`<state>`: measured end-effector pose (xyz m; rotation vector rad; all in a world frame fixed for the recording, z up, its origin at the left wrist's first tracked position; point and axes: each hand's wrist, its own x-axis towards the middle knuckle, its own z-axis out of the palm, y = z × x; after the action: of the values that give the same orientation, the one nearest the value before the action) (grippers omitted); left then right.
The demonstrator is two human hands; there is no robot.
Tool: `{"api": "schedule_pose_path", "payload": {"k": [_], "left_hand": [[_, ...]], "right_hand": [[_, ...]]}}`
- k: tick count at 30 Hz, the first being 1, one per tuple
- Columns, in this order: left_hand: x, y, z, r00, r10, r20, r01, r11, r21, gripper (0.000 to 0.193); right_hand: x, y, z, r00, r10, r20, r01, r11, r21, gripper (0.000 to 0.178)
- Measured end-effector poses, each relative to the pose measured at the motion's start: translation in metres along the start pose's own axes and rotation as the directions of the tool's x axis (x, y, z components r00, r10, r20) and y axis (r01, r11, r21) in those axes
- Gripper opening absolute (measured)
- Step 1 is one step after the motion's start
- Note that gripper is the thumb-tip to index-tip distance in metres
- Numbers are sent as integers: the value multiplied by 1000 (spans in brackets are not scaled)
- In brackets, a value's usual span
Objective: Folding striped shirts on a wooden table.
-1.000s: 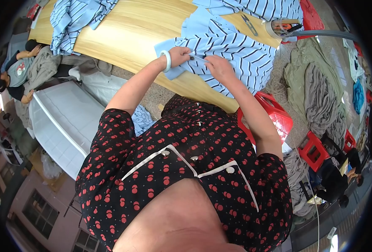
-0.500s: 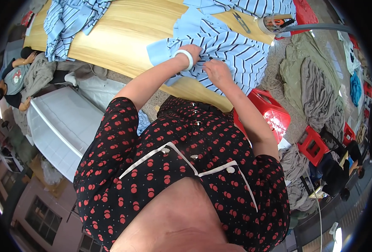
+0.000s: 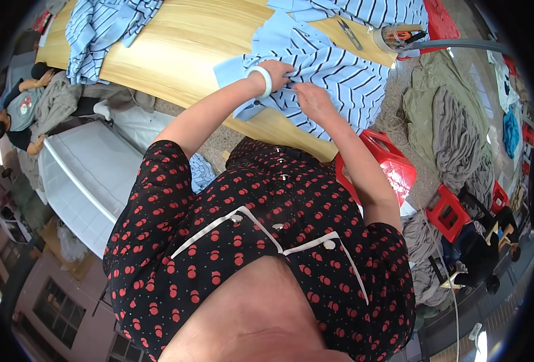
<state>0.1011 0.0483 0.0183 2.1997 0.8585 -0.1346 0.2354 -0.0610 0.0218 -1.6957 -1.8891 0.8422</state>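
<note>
Striped shirt (image 3: 354,81) laid at right end of table (image 3: 182,48). Cloth clamped by fingers of left hand (image 3: 273,75); whether right hand (image 3: 315,101) grips cannot be told. Seemingly, detail being worked; next, steady cloth needed.

Left hand: wearing a pale bangle (image 3: 262,82), the left hand (image 3: 275,72) grips a striped blue shirt (image 3: 354,81).
Right hand: bent over the shirt just beside the left, the right hand (image 3: 317,102) has fingertips too small to read.
Worktable: thread snips (image 3: 349,35) lie near a tool-filled container (image 3: 383,40) on wood-grain top (image 3: 182,51).
Floor: a red stool (image 3: 395,163) stands beside the right forearm.
</note>
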Motion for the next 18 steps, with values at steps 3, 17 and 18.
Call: {"api": "schedule_pose_path", "payload": {"k": [3, 17, 18], "left_hand": [[2, -2, 4, 983, 173, -62, -162, 975, 149, 27], [-1, 3, -3, 949, -204, 242, 289, 870, -399, 27], [0, 1, 0, 949, -205, 240, 289, 870, -399, 27]], "right_hand": [[0, -1, -2, 1000, 6, 7, -6, 1000, 10, 15], [8, -15, -9, 974, 214, -77, -199, 966, 168, 17], [9, -14, -6, 959, 265, -99, -242, 951, 194, 16]]}}
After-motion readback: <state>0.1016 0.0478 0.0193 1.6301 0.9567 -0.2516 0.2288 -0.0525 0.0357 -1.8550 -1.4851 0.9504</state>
